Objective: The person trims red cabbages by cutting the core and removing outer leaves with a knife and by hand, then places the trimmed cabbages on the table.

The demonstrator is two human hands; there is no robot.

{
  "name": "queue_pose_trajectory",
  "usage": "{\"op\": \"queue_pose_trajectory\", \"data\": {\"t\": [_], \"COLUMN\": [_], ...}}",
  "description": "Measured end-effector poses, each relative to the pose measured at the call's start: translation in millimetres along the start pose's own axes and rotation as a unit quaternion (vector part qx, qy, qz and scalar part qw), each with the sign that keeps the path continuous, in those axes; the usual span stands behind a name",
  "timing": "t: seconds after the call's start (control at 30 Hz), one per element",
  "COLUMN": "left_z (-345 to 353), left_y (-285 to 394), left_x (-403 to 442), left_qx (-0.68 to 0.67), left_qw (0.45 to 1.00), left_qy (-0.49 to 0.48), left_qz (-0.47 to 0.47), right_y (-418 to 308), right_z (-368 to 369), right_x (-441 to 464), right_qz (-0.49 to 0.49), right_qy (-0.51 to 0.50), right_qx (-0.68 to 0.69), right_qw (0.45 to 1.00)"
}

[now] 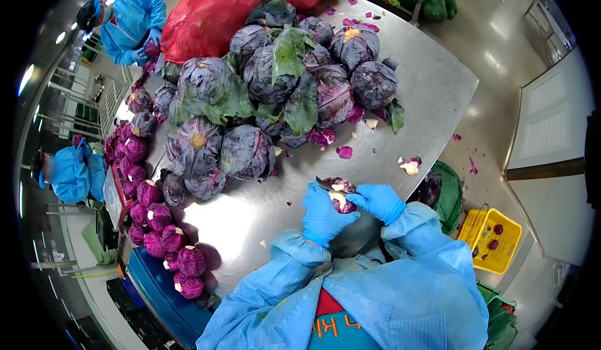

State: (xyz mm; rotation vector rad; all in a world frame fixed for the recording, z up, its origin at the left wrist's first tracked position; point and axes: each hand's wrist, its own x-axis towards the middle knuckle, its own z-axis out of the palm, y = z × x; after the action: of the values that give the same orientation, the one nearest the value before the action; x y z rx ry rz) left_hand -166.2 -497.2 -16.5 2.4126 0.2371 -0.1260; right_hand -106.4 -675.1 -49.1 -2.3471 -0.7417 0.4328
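My left hand (327, 217), in a blue glove, is wrapped round a partly trimmed red cabbage (343, 205) with pale cut patches. Close on its right, my gloved right hand (377, 203) is closed on a knife (333, 186), whose dark blade lies across the top of the cabbage; the handle is hidden by the fingers. Both hands are above the near edge of the steel table (294, 203). Beyond them is a heap of untrimmed red cabbages (270, 74) with dark outer leaves. Trimmed purple cabbages (191, 261) line the table's left side.
A red mesh sack (244, 5) lies at the far end. Cut scraps (410, 165) dot the table. At right stand a green basket (449, 196) and a yellow crate (501, 240). A blue bin (166, 293) is at left. Two co-workers (131, 24) in blue gowns are across the table.
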Motion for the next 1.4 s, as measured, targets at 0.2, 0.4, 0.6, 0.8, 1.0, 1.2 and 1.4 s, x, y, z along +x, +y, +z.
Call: {"op": "queue_pose_trajectory", "data": {"t": [0.2,0.4,0.6,0.8,1.0,1.2,1.4], "left_z": [-4.8,-6.5,-0.3,-5.9,-2.5,4.1,14.5], "left_y": [15.7,19.3,12.2,22.4,25.4,56.2,65.3], "left_x": [5.0,8.2,6.1,7.7,9.9,10.1,8.7], "left_qx": [0.019,0.012,0.019,0.016,0.046,0.175,0.211], "left_qw": [0.997,0.997,0.999,0.997,0.995,0.976,0.972], "left_qy": [-0.014,-0.029,0.009,-0.030,-0.052,-0.105,-0.077], "left_qz": [-0.067,-0.073,-0.040,-0.068,-0.075,-0.079,-0.064], "right_y": [-0.1,-6.2,-5.0,-11.5,-26.9,-5.3,24.5], "right_z": [7.6,16.5,6.9,8.3,-4.1,-31.8,-17.7], "right_x": [9.6,0.3,-1.3,-7.3,0.1,22.1,9.4], "right_qz": [0.032,0.097,0.147,0.140,0.076,0.042,0.118], "right_qy": [-0.013,0.093,0.050,0.111,0.163,-0.077,-0.005], "right_qx": [-0.089,-0.048,0.058,0.037,0.092,-0.077,0.030], "right_qw": [0.995,0.990,0.986,0.983,0.979,0.993,0.993]}}
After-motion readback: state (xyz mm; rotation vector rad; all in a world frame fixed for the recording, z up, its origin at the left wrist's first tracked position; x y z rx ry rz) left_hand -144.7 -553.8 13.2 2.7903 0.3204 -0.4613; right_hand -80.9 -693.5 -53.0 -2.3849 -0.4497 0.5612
